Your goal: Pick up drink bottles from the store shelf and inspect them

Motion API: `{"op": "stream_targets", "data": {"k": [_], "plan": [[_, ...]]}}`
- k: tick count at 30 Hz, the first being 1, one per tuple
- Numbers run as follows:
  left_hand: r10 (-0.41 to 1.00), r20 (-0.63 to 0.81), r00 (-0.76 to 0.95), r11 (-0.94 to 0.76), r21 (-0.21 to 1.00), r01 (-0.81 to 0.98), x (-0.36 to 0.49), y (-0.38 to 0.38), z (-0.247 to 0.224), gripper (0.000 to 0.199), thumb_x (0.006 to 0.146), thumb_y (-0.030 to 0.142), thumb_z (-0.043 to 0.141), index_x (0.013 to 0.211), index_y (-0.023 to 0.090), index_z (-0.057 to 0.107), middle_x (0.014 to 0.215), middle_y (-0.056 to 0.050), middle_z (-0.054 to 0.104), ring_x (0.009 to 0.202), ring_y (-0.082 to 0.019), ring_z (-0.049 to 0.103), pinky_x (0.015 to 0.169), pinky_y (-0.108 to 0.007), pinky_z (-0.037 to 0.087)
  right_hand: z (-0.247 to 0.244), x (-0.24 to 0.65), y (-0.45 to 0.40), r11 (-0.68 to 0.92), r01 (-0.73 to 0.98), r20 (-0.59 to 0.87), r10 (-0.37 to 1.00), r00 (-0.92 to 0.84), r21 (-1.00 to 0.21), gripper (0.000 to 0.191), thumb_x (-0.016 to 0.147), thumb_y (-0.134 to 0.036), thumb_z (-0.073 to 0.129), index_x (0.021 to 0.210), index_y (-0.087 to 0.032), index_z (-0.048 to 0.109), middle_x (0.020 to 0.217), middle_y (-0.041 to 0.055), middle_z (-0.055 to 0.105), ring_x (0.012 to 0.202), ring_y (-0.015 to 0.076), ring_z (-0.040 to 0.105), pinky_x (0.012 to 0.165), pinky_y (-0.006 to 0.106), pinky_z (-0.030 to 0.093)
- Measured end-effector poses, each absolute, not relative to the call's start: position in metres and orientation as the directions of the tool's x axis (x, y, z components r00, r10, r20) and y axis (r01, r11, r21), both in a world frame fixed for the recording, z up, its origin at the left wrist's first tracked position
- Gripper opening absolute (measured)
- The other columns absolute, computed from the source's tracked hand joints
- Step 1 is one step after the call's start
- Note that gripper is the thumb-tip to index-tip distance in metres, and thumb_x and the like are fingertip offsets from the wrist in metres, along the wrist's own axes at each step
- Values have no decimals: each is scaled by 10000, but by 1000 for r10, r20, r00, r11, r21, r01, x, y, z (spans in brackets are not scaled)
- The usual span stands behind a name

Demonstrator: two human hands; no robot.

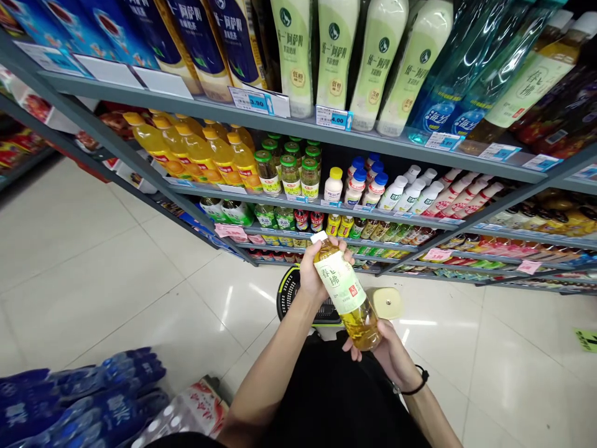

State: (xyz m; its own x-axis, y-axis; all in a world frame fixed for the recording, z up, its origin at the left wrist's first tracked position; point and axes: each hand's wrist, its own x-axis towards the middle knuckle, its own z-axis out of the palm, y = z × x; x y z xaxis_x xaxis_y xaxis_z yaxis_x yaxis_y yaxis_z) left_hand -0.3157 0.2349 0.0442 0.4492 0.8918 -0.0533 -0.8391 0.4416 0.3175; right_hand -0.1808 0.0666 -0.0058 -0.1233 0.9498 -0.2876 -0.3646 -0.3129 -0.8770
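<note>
Tilted in front of me is a tea bottle [342, 286] with a white cap, amber liquid and a pale green label facing up. My left hand [313, 270] is closed around its neck and shoulder, thumb on the near side and fingertips showing beyond. Around the bottle's base is my right hand [389, 351], closed on it from below, with fingertips on both sides. A black band [417, 382] circles my right wrist. Below the bottle, a black basket with a yellow-green rim [284, 283] stands on the floor, partly hidden by my left hand and the bottle.
A grey shelf unit [298, 140] full of drinks spans the front. Its top row holds pale green bottles [336, 56]; orange juice bottles [209, 152] stand lower left. A cream-coloured square object [387, 303] is beside the basket. Blue-wrapped packs [93, 398] lie at lower left.
</note>
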Motion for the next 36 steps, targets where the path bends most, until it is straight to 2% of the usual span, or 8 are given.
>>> {"op": "stream_targets", "data": {"k": [3, 5, 8, 11, 17, 20, 24, 36], "plan": [[897, -75, 435, 435, 313, -844, -316, 236, 44, 244, 790, 381, 728, 763, 173, 605, 742, -2, 574, 603, -111, 571, 625, -255, 542, -2, -189, 62, -311, -332, -297, 950, -96, -890, 541, 1035, -606, 486, 1070, -121, 725, 895, 147, 777, 704, 211, 682, 650, 337, 540], [907, -106, 408, 420, 304, -855, -317, 237, 41, 229, 800, 374, 719, 766, 176, 609, 753, -2, 592, 622, -117, 596, 634, -255, 548, -3, -195, 60, -248, -233, -265, 963, 43, -940, 489, 971, -581, 635, 1227, -165, 662, 1035, 137, 779, 779, 215, 704, 672, 331, 568], [913, -166, 373, 407, 298, -864, -316, 240, 35, 203, 820, 360, 717, 795, 177, 632, 784, -2, 628, 662, -122, 635, 657, -251, 556, -3, -202, 59, -206, 15, -194, 943, 272, -979, 735, 781, -453, 873, 1396, -235, 534, 1292, 133, 700, 987, 257, 729, 753, 347, 624], [909, -181, 377, 416, 308, -856, -317, 240, 33, 200, 831, 351, 734, 810, 167, 656, 810, -8, 656, 698, -132, 663, 681, -255, 569, 1, -203, 61, -246, 119, -193, 920, 342, -962, 737, 755, -397, 895, 1368, -248, 515, 1271, 118, 697, 980, 245, 733, 761, 335, 635], [898, -171, 406, 438, 250, -863, -323, 235, 38, 220, 844, 352, 724, 803, 140, 680, 804, -41, 666, 807, -181, 698, 848, -327, 603, 5, -197, 57, -270, -273, -286, 958, 23, -923, 493, 860, -552, 786, 1156, -188, 635, 937, 99, 779, 497, 102, 578, 448, 213, 402], [894, -140, 426, 447, 231, -864, -327, 232, 40, 225, 834, 354, 721, 774, 145, 663, 777, -35, 641, 758, -172, 673, 762, -306, 594, 4, -199, 52, -424, -524, -357, 906, -229, -739, 672, 970, -758, 470, 1135, -145, 691, 825, 127, 780, 354, 69, 476, 387, 203, 258], [889, -98, 448, 458, 210, -864, -332, 230, 43, 255, 810, 360, 733, 719, 141, 638, 735, -23, 599, 678, -145, 632, 689, -271, 570, 0, -203, 48, -530, -624, -355, 848, -393, -575, 832, 924, -861, 406, 1099, -119, 742, 717, 104, 758, 342, 84, 500, 365, 196, 235], [903, -91, 419, 429, 241, -871, -341, 229, 36, 230, 777, 322, 735, 667, 141, 646, 680, -10, 573, 657, -142, 621, 697, -268, 556, -8, -215, 52, -482, -610, -387, 875, -292, -629, 745, 983, -741, 438, 1276, -103, 686, 849, 134, 749, 554, 160, 619, 452, 220, 365]]}}
